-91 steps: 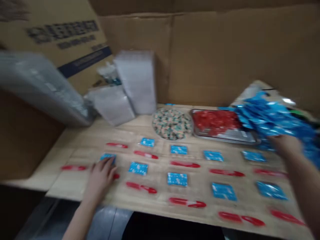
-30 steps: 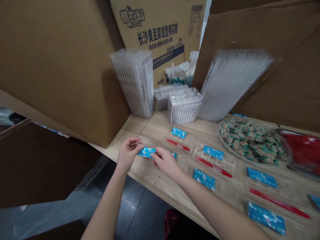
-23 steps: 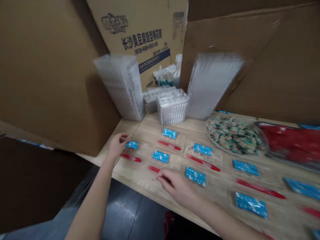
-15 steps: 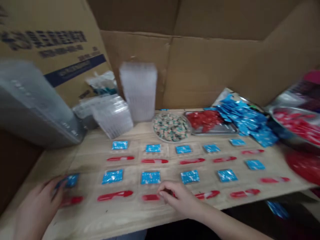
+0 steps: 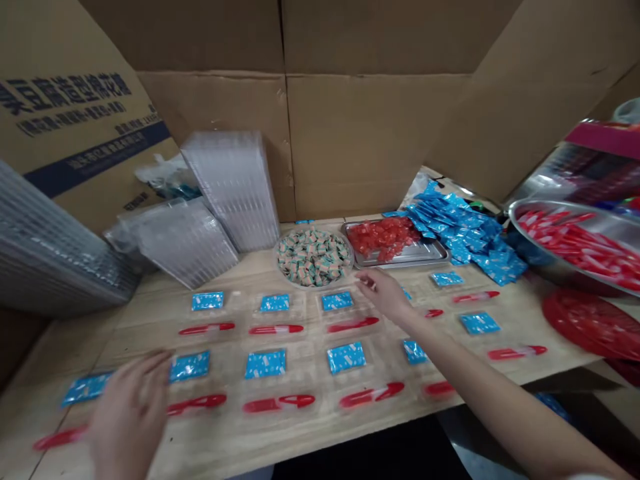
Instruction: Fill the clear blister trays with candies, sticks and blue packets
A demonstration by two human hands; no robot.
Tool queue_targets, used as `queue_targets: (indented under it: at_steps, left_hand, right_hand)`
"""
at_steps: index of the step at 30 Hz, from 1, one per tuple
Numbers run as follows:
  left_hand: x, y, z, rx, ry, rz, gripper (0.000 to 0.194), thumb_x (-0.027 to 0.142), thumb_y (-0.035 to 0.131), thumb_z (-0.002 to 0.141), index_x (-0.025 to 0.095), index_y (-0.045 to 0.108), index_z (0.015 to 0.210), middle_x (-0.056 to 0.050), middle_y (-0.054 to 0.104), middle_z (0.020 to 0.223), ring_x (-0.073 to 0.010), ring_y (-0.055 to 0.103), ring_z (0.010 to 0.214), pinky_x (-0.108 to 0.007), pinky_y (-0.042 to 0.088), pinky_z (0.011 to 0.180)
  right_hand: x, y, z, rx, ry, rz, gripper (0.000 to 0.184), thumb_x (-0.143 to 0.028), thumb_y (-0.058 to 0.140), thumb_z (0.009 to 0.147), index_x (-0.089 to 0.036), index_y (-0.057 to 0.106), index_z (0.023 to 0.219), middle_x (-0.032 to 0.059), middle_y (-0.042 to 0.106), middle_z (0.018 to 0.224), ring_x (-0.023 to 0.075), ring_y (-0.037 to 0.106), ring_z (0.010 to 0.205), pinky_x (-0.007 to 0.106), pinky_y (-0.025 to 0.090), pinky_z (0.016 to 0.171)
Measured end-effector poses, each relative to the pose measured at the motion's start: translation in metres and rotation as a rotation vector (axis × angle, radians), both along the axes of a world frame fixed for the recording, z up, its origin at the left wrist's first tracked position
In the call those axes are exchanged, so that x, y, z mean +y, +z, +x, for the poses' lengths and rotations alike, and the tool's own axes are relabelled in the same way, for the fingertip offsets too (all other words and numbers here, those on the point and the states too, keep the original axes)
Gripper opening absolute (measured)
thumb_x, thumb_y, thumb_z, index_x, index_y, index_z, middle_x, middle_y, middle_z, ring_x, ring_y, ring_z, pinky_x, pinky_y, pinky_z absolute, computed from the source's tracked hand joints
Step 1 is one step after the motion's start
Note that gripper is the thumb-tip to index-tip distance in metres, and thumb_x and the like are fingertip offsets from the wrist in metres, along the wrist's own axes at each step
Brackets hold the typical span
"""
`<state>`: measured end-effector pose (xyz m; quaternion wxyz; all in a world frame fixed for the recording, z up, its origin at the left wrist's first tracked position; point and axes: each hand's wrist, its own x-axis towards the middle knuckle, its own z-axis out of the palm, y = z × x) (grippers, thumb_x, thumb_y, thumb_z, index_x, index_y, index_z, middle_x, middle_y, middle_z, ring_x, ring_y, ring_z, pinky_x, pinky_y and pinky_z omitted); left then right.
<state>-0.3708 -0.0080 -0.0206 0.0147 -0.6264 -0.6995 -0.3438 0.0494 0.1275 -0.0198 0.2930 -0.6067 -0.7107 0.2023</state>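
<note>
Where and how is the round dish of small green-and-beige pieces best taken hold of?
Grip the round dish probably by its near rim, from the front: it lies flat, no handle shows, the metal tray crowds its right side and the tall clear stack its back left.

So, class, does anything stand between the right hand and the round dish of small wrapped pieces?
Nothing visible does: the right hand is right beside the round dish, at its near right side. Whether they touch is unclear.
</note>
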Motion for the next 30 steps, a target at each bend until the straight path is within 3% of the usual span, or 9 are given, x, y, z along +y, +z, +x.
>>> queue_targets:
  at_steps: [5, 7, 9, 12, 15, 18, 21, 26, 30]
  left_hand:
    - [0.031, 0.004, 0.129, -0.112, -0.335, -0.013, 0.017, 0.023, 0.051, 0.082, 0.026, 0.064, 0.093, -0.004, 0.065, 0.096, -0.0206, 0.06, 0.093, -0.035, 0.047, 0.083]
    - [0.04, 0.004, 0.159, -0.159, -0.403, -0.078, 0.018, 0.021, 0.048, 0.084, 0.025, 0.063, 0.094, -0.005, 0.064, 0.099, -0.0195, 0.058, 0.097, -0.034, 0.046, 0.086]
    - [0.051, 0.005, 0.175, -0.182, -0.444, -0.137, 0.019, 0.021, 0.048, 0.085, 0.025, 0.062, 0.097, -0.006, 0.063, 0.104, -0.0202, 0.057, 0.101, -0.037, 0.046, 0.089]
    - [0.074, 0.002, 0.182, -0.146, -0.487, -0.172, 0.025, 0.018, 0.049, 0.082, 0.024, 0.061, 0.103, -0.008, 0.058, 0.116, -0.0226, 0.053, 0.11, -0.041, 0.043, 0.094]
    - [0.101, -0.005, 0.182, -0.042, -0.505, -0.18, 0.033, 0.013, 0.049, 0.08, 0.022, 0.059, 0.11, -0.011, 0.053, 0.125, -0.0246, 0.049, 0.115, -0.044, 0.04, 0.098]
    - [0.118, -0.011, 0.182, 0.066, -0.508, -0.214, 0.036, 0.012, 0.05, 0.079, 0.02, 0.058, 0.113, -0.012, 0.057, 0.12, -0.0259, 0.049, 0.114, -0.045, 0.039, 0.098]
    - [0.121, -0.012, 0.184, 0.109, -0.496, -0.218, 0.036, 0.015, 0.051, 0.079, 0.02, 0.058, 0.114, -0.011, 0.059, 0.115, -0.0268, 0.049, 0.114, -0.045, 0.039, 0.097]
    - [0.116, -0.01, 0.185, 0.028, -0.488, -0.2, 0.032, 0.017, 0.052, 0.079, 0.022, 0.059, 0.111, -0.01, 0.058, 0.116, -0.0248, 0.052, 0.109, -0.042, 0.04, 0.095]
    - [0.135, -0.006, 0.188, -0.185, -0.441, -0.117, 0.027, 0.021, 0.051, 0.082, 0.021, 0.059, 0.107, -0.01, 0.061, 0.108, -0.0234, 0.055, 0.103, -0.039, 0.042, 0.091]
  right_hand:
    - [0.054, 0.005, -0.036, -0.245, 0.086, 0.092, 0.043, -0.035, 0.06, 0.077, -0.015, 0.057, 0.115, 0.0134, 0.054, 0.106, 0.024, 0.053, 0.099, 0.035, 0.041, 0.088]
    - [0.068, 0.008, -0.046, -0.333, 0.14, 0.04, 0.055, -0.037, 0.063, 0.074, -0.016, 0.052, 0.124, 0.0154, 0.051, 0.112, 0.0267, 0.051, 0.103, 0.037, 0.04, 0.088]
    - [0.081, 0.011, -0.051, -0.362, 0.211, -0.029, 0.053, -0.036, 0.065, 0.072, -0.018, 0.055, 0.121, 0.0147, 0.051, 0.112, 0.0267, 0.052, 0.101, 0.036, 0.041, 0.086]
    - [0.101, 0.017, -0.052, -0.35, 0.282, -0.097, 0.04, -0.033, 0.068, 0.07, -0.018, 0.063, 0.106, 0.0115, 0.055, 0.101, 0.0243, 0.055, 0.095, 0.032, 0.043, 0.082]
    - [0.116, 0.021, -0.054, -0.319, 0.264, -0.061, 0.038, -0.032, 0.069, 0.068, -0.017, 0.064, 0.102, 0.0099, 0.057, 0.095, 0.0232, 0.055, 0.092, 0.031, 0.043, 0.082]
    - [0.124, 0.022, -0.057, -0.211, 0.166, 0.034, 0.041, -0.035, 0.067, 0.071, -0.017, 0.062, 0.108, 0.0098, 0.057, 0.099, 0.0207, 0.056, 0.09, 0.03, 0.042, 0.082]
    - [0.128, 0.018, -0.057, -0.132, 0.169, 0.079, 0.034, -0.034, 0.061, 0.077, -0.019, 0.062, 0.108, 0.0082, 0.06, 0.099, 0.0184, 0.057, 0.086, 0.029, 0.042, 0.081]
    - [0.133, 0.007, -0.051, 0.119, 0.068, 0.106, 0.019, -0.034, 0.061, 0.075, -0.018, 0.065, 0.084, 0.0029, 0.064, 0.081, 0.0159, 0.057, 0.076, 0.027, 0.042, 0.073]
    - [0.134, 0.003, -0.054, 0.44, 0.074, -0.087, 0.021, -0.036, 0.067, 0.067, -0.017, 0.059, 0.07, -0.0019, 0.057, 0.065, 0.0112, 0.051, 0.061, 0.023, 0.04, 0.06]
